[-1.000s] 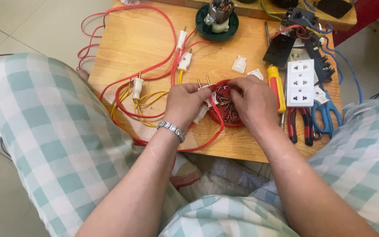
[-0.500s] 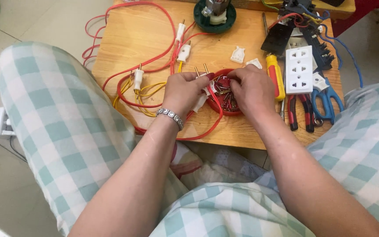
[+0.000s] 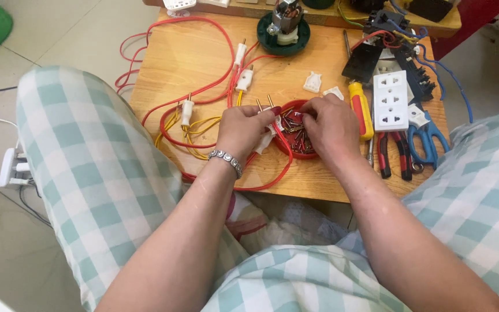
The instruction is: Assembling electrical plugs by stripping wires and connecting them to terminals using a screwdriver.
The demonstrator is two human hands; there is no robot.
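My left hand (image 3: pixel 244 128), with a silver bracelet on the wrist, grips a white two-pin plug (image 3: pixel 267 110) on a red wire, its metal pins pointing up. My right hand (image 3: pixel 329 126) reaches with pinched fingertips into a small red dish (image 3: pixel 289 151) full of several small screws; whether a screw is between the fingers is hidden. Both hands meet over the dish near the front middle of a low wooden table (image 3: pixel 203 63).
Red and yellow wires with white plugs (image 3: pixel 187 110) loop across the table's left. A yellow-handled screwdriver (image 3: pixel 361 108), white socket strip (image 3: pixel 390 100), pliers (image 3: pixel 389 155) and blue scissors (image 3: pixel 428 138) lie at right. A green-based motor (image 3: pixel 284 26) stands at back. My checked knees flank the table.
The view has shifted down and back a little. Both hands stay over the red dish; the right fingers keep working among the screws, and the left still holds the plug.
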